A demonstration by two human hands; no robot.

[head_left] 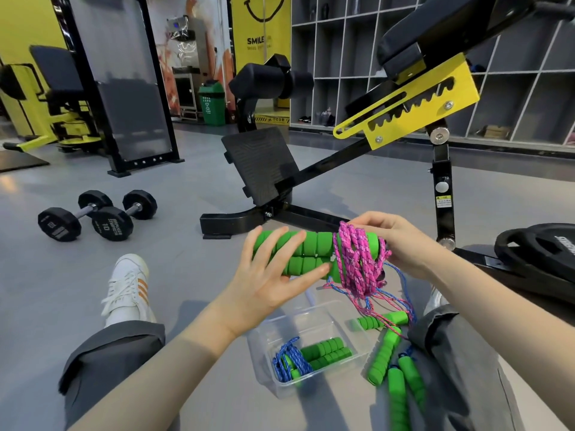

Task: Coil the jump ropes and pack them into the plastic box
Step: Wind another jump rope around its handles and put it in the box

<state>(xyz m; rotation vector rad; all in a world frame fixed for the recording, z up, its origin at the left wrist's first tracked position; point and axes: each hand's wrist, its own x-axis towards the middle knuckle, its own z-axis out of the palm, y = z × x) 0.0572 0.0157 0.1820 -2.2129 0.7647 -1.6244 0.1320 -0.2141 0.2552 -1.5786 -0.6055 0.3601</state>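
Grey gym flooring (186,275) spreads out under a seated person whose legs, in grey trousers, lie to either side of a clear plastic box (298,325). Above the box, the pink jump rope (357,259) is held in mid-air: its 2 green foam handles (311,253) lie side by side, ribbed and bright, with the pink-and-white cord wound many times round their right end and a few loops hanging loose below. The left hand (267,275) is spread flat, fingers straight, resting against the handles' left part. The right hand (398,241) curls round the wrapped end, gripping it. Inside the box lies a coiled blue jump rope (289,359) with its green handles alongside. More green-handled ropes (385,353) lie tangled on the floor just right of the box. A white shoe (130,284) shows on the left foot. Farther off stand 2 black dumbbells (93,216), a black and yellow bench (273,169), stacked weight plates (541,253), grey cubby shelves (357,57) and a green bin (213,104).
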